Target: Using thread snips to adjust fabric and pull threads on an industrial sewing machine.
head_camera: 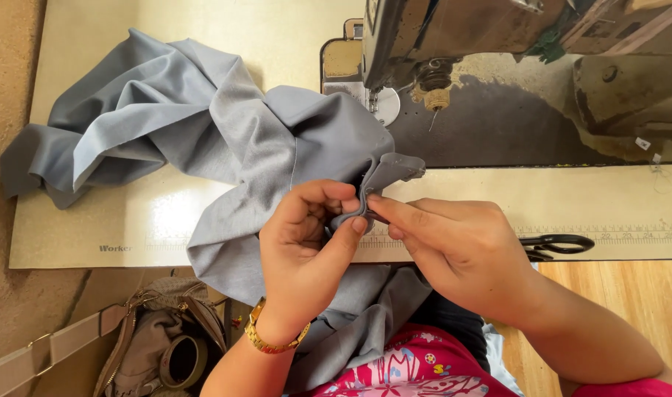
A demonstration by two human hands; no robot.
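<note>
From the head camera, the left hand (306, 246) is pinching a folded edge of the soft grey woven garment fabric (225, 140) between thumb and forefinger, while the right hand (461, 254) is gripping the same fold from the opposite side, fingertips nearly meeting. The small flap is running up and away from both hands toward the worn metal sewing machine (498, 44), just short of its needle; the rest is spreading leftward across the cream table (86, 235).

1 head camera looks steeply down, close, over the sewing table (203, 15).
</note>
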